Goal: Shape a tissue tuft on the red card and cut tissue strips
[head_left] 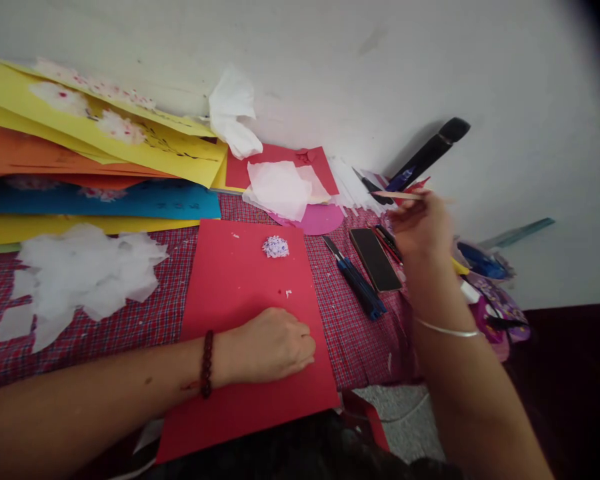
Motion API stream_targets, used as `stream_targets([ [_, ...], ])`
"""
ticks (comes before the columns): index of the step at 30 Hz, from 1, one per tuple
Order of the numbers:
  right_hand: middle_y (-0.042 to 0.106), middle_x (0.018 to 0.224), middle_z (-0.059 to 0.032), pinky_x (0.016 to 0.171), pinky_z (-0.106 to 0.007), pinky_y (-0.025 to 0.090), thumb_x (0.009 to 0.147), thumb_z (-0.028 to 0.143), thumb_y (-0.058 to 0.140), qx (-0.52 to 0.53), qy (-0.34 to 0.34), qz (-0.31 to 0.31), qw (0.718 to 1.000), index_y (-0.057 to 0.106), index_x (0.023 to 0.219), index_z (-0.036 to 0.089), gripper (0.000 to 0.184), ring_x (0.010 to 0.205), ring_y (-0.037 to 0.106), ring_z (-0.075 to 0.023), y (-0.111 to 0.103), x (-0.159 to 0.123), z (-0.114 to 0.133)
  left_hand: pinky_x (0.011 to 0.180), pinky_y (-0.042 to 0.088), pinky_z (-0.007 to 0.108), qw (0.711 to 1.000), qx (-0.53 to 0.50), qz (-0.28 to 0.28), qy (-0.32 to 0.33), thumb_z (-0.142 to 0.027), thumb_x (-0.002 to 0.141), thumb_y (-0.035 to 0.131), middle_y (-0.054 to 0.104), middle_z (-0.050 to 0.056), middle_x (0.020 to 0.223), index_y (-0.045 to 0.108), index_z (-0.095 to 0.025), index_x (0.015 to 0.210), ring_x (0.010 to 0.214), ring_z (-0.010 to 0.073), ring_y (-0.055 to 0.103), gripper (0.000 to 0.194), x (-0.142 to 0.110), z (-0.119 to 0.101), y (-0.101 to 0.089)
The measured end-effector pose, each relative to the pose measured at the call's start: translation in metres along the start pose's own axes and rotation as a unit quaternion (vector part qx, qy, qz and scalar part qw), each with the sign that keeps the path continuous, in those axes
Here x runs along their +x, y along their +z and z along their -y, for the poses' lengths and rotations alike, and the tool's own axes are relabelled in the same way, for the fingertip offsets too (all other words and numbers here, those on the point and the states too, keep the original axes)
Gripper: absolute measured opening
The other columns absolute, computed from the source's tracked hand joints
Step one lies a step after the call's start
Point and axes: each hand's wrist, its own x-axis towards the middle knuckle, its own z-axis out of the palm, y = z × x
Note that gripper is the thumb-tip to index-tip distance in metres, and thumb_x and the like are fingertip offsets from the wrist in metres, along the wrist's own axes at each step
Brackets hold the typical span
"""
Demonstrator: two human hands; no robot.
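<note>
A red sheet of paper (245, 287) lies in front of me, with a small crumpled white-and-purple clump (276, 247) on its upper part and a few tiny scraps nearby. My left hand (267, 345) rests on the lower part of the sheet, fingers curled into a fist; whatever may be inside is hidden. Off to the right, above the table's far side, my right hand (423, 223) pinches a thin wooden-coloured pencil (400, 195), its reddish tip pointing left. Below that hand are a dark phone (375, 260) and a blue utility knife (357, 280) with its blade out.
White tissue pieces (90, 267) are spread on the checked cloth (180, 267) at left. Yellow, orange and blue decorated papers (100, 140) are stacked behind. Thin white sheets (280, 187) lie at the back, near a black pen-like object (430, 150) leaning on the wall.
</note>
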Motion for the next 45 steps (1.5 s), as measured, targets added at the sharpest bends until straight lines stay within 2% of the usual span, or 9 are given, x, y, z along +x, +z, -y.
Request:
stream_targets([
  [1, 0.047, 0.063, 0.0020, 0.060, -0.031, 0.048, 0.089, 0.035, 0.037, 0.084, 0.051, 0.043, 0.994, 0.047, 0.082, 0.024, 0.016, 0.054, 0.052, -0.0125, 0.018, -0.022, 0.011, 0.056, 0.036, 0.033, 1.000, 0.004, 0.002, 0.000, -0.024, 0.096, 0.057, 0.063, -0.001, 0.069, 0.057, -0.018, 0.069, 0.060, 0.0145, 0.052, 0.027, 0.000, 0.000, 0.000],
  [3, 0.050, 0.064, 0.0028, 0.061, -0.030, 0.049, 0.090, 0.040, 0.041, 0.142, 0.085, 0.096, 0.982, 0.050, 0.084, 0.024, 0.019, 0.056, 0.054, -0.0127, 0.053, -0.068, 0.032, 0.057, 0.036, 0.033, 1.000, 0.009, 0.005, 0.000, -0.025, 0.096, 0.057, 0.063, -0.001, 0.069, 0.057, -0.018, 0.070, 0.061, 0.0148, 0.052, 0.027, 0.000, 0.000, -0.001],
  [5, 0.053, 0.063, 0.0030, 0.062, -0.029, 0.048, 0.093, 0.041, 0.041, 0.146, 0.069, 0.087, 0.983, 0.052, 0.086, 0.023, 0.022, 0.057, 0.056, -0.0123, 0.078, -0.106, 0.047, 0.057, 0.036, 0.033, 1.000, 0.012, 0.008, -0.001, -0.026, 0.096, 0.057, 0.063, -0.001, 0.070, 0.058, -0.018, 0.071, 0.062, 0.0148, 0.052, 0.026, 0.000, 0.000, -0.001],
  [8, 0.057, 0.060, 0.0032, 0.061, -0.028, 0.047, 0.095, 0.038, 0.046, 0.113, 0.006, 0.078, 0.991, 0.057, 0.086, 0.021, 0.022, 0.057, 0.057, -0.0121, 0.093, -0.133, 0.055, 0.058, 0.037, 0.032, 1.000, 0.010, 0.006, 0.000, -0.026, 0.095, 0.059, 0.064, -0.001, 0.071, 0.059, -0.018, 0.072, 0.062, 0.0148, 0.053, 0.025, 0.000, 0.000, -0.001],
  [10, 0.058, 0.060, 0.0030, 0.061, -0.028, 0.046, 0.095, 0.038, 0.047, 0.084, -0.016, 0.085, 0.993, 0.058, 0.085, 0.020, 0.023, 0.057, 0.057, -0.0121, 0.093, -0.137, 0.053, 0.059, 0.037, 0.032, 1.000, 0.006, 0.001, 0.000, -0.025, 0.096, 0.058, 0.064, 0.000, 0.071, 0.059, -0.018, 0.072, 0.062, 0.0145, 0.053, 0.025, 0.000, 0.000, 0.001],
  [20, 0.061, 0.062, 0.0015, 0.062, -0.030, 0.047, 0.097, 0.041, 0.044, 0.017, -0.043, 0.111, 0.993, 0.058, 0.086, 0.020, 0.028, 0.058, 0.058, -0.0139, 0.094, -0.132, 0.041, 0.057, 0.036, 0.033, 1.000, 0.009, 0.011, -0.001, -0.024, 0.096, 0.057, 0.064, -0.001, 0.070, 0.058, -0.019, 0.071, 0.061, 0.0155, 0.052, 0.025, 0.001, -0.001, -0.002],
  [27, 0.061, 0.063, 0.0006, 0.063, -0.031, 0.047, 0.098, 0.039, 0.042, 0.004, -0.037, 0.140, 0.989, 0.059, 0.088, 0.020, 0.027, 0.060, 0.059, -0.0153, 0.094, -0.131, 0.035, 0.056, 0.036, 0.033, 1.000, 0.005, 0.005, -0.011, -0.026, 0.095, 0.058, 0.064, -0.001, 0.069, 0.059, -0.018, 0.071, 0.060, 0.0156, 0.052, 0.025, 0.001, 0.000, 0.000],
  [32, 0.062, 0.063, 0.0001, 0.064, -0.031, 0.048, 0.097, 0.039, 0.043, -0.003, -0.038, 0.120, 0.992, 0.058, 0.086, 0.020, 0.027, 0.060, 0.060, -0.0158, 0.093, -0.131, 0.039, 0.057, 0.035, 0.032, 1.000, 0.006, -0.003, 0.001, -0.025, 0.096, 0.057, 0.064, -0.001, 0.070, 0.058, -0.018, 0.070, 0.061, 0.0146, 0.051, 0.027, 0.001, 0.000, -0.001],
  [45, 0.062, 0.063, 0.0010, 0.062, -0.030, 0.047, 0.097, 0.039, 0.045, 0.014, -0.028, 0.134, 0.990, 0.060, 0.086, 0.020, 0.027, 0.059, 0.059, -0.0144, 0.090, -0.130, 0.042, 0.057, 0.035, 0.033, 1.000, 0.014, 0.005, 0.003, -0.025, 0.094, 0.060, 0.064, -0.001, 0.070, 0.058, -0.019, 0.071, 0.061, 0.0157, 0.053, 0.024, 0.001, 0.000, 0.000],
])
